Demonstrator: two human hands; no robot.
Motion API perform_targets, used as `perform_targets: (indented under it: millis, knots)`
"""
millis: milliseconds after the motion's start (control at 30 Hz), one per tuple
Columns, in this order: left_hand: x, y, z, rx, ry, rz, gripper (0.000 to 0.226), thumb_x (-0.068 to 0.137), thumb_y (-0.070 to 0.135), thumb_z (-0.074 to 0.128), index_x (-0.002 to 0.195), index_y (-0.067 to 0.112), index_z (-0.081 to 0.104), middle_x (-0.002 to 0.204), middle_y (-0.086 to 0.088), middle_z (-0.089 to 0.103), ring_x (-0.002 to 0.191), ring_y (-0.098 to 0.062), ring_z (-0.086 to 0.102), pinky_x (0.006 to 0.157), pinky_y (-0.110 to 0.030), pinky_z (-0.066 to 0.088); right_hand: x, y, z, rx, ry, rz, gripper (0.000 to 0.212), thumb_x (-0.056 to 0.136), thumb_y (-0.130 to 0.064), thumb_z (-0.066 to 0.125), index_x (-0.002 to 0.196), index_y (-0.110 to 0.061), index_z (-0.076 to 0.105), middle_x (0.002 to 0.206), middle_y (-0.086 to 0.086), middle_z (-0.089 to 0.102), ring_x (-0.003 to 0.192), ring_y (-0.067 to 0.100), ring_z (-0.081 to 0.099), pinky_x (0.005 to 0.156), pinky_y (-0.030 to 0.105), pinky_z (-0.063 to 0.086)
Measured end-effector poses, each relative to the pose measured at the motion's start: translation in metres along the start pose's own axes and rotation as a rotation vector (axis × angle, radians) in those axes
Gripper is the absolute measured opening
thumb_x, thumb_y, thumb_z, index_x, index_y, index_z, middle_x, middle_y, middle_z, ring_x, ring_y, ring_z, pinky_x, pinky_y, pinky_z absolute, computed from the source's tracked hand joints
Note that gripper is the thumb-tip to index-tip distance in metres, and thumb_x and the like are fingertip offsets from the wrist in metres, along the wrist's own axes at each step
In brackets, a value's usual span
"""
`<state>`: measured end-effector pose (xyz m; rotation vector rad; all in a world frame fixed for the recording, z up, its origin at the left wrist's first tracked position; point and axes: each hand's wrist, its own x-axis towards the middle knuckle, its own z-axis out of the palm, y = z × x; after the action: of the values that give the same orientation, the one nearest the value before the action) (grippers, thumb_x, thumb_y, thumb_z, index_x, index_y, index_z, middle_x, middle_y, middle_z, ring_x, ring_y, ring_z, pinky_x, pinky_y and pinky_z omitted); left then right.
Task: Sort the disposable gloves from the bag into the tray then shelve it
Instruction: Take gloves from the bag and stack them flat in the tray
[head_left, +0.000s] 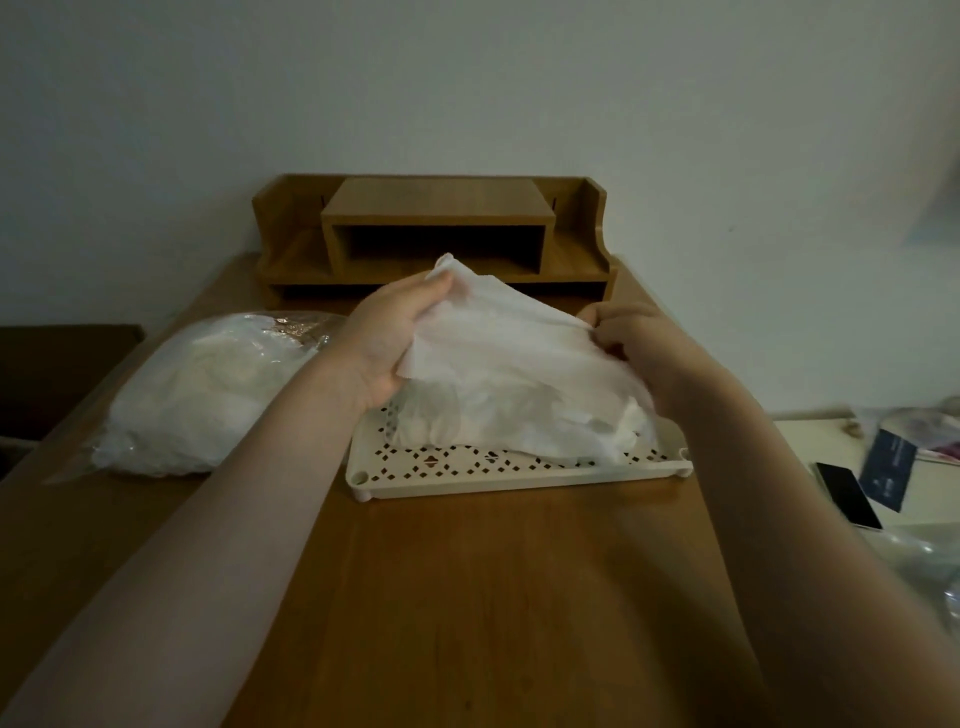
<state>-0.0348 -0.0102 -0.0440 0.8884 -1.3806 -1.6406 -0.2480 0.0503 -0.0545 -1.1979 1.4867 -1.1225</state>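
Both hands, left (387, 343) and right (631, 332), pinching thin crinkled translucent gloves (509, 374) over perforated cream tray (519, 475)

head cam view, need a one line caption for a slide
Both hands, left and right, hold a disposable glove over the perforated tray, bag alongside.

Gloves (514, 374) hide most of tray (519, 475) from us; right fingertips (597, 332) tucked behind them; dark card (885, 467) blurred.
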Motion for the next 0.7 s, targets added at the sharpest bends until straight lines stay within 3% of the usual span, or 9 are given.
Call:
perform_targets:
  millis: [67,133,233,300,433,500,600,667,700]
  knots:
    - [0.001,-0.002,0.001,0.012,-0.003,-0.018,0.018,0.097,0.025,0.049,0.097,0.018,0.066,0.079,0.001,0.073,0.074,-0.014,0.070,0.063,-0.027,0.056,-0.001,-0.001,-0.014,0.295,-0.219,0.033,0.008,0.084,-0.008,0.048,0.079,-0.009,0.055,0.071,0.004,0.054,0.055,0.013,0.055,0.047,0.021,0.047]
    - [0.002,-0.008,0.003,0.162,0.011,-0.037,0.019,0.098,0.027,0.048,0.098,0.020,0.066,0.084,0.001,0.072,0.077,-0.015,0.069,0.065,-0.027,0.054,0.003,0.002,-0.025,0.208,-0.270,0.055,0.016,0.086,-0.023,0.060,0.085,-0.007,0.056,0.070,0.005,0.056,0.053,0.015,0.056,0.046,0.020,0.048]
    - [0.011,-0.024,0.003,0.563,0.066,-0.009,0.023,0.100,0.029,0.044,0.099,0.019,0.065,0.098,-0.005,0.068,0.089,-0.023,0.064,0.073,-0.031,0.046,0.017,0.016,-0.026,-0.363,-0.023,0.033,0.033,0.088,-0.031,0.063,0.086,0.002,0.063,0.074,0.012,0.061,0.063,0.020,0.058,0.060,0.028,0.051]
    - [0.020,-0.035,0.000,0.716,0.099,-0.002,0.028,0.100,0.029,0.043,0.100,0.011,0.065,0.100,-0.015,0.067,0.091,-0.032,0.063,0.072,-0.034,0.041,0.027,0.025,-0.022,-0.594,0.086,0.025,0.025,0.089,-0.030,0.063,0.080,-0.007,0.065,0.075,0.006,0.063,0.069,0.018,0.057,0.062,0.026,0.049]
    - [0.037,-0.050,-0.007,0.939,0.183,0.003,0.034,0.098,0.027,0.043,0.089,-0.001,0.059,0.079,-0.017,0.056,0.068,-0.024,0.049,0.062,-0.033,0.033,0.050,0.034,-0.016,-0.782,0.135,0.026,0.012,0.090,-0.024,0.061,0.089,-0.013,0.065,0.084,0.001,0.063,0.074,0.014,0.056,0.062,0.023,0.041]
    - [0.044,-0.053,-0.007,1.098,0.244,0.036,0.032,0.098,0.027,0.042,0.074,0.008,0.050,0.065,-0.006,0.045,0.058,-0.018,0.039,0.055,-0.030,0.027,0.058,0.034,-0.013,-0.826,0.187,-0.029,0.009,0.092,-0.022,0.058,0.090,-0.015,0.062,0.083,0.000,0.061,0.068,0.010,0.053,0.055,0.020,0.037]
    - [0.053,-0.058,-0.009,1.229,0.314,0.086,0.033,0.098,0.026,0.044,0.067,0.014,0.043,0.059,-0.001,0.038,0.052,-0.016,0.034,0.051,-0.029,0.024,0.064,0.035,-0.005,-0.853,0.244,-0.097,0.008,0.095,-0.020,0.052,0.089,-0.016,0.058,0.088,0.003,0.060,0.068,0.011,0.052,0.055,0.019,0.037]
    - [0.054,-0.058,-0.008,1.281,0.334,0.097,0.022,0.098,0.025,0.046,0.079,0.015,0.052,0.064,0.000,0.047,0.054,-0.016,0.042,0.051,-0.028,0.031,0.066,0.037,0.000,-0.951,0.295,-0.136,0.012,0.096,-0.020,0.051,0.104,-0.016,0.058,0.104,0.007,0.062,0.087,0.020,0.057,0.071,0.026,0.047]
    - [0.053,-0.057,-0.006,1.301,0.335,0.084,0.015,0.097,0.027,0.048,0.099,0.014,0.056,0.077,-0.003,0.056,0.063,-0.017,0.051,0.055,-0.029,0.039,0.065,0.038,0.003,-1.049,0.317,-0.166,0.022,0.095,-0.022,0.052,0.117,-0.017,0.055,0.118,0.007,0.058,0.105,0.025,0.055,0.089,0.034,0.046]
